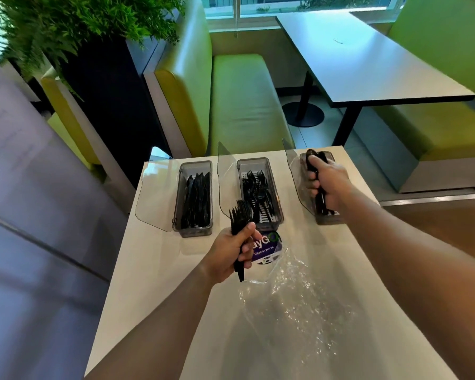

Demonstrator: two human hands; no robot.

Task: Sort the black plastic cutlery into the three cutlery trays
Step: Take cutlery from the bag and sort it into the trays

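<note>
You have three cutlery trays standing in a row across the far half of the white table (154, 270), each with one clear lid swung open to its left, so three lids in all. The left tray (196, 163) holds a stack of black knives (196, 200), too overlapped to count. The middle tray (252, 161) holds a loose heap of black forks (257, 192), also too tangled to count. The right tray (328, 219) sits under your right hand, and most of its inside is hidden.

Both your hands are clenched around cutlery, one bundle in each. Your left hand (232, 250) grips a bundle of forks (240, 215) by the handles, tines pointing up and away from you. It is just in front of the middle tray's near end, with the handle ends sticking out below your fist. Your right hand (324, 182) grips a bundle of spoons (311, 157) over the right tray, the bowls showing past your thumb at the tray's far end. The number of pieces in either bundle cannot be told.

One crumpled clear plastic bag (288, 297) lies on the table between your forearms. One round purple sticker (268, 249) shows just beside your left hand, partly covered by it.
</note>
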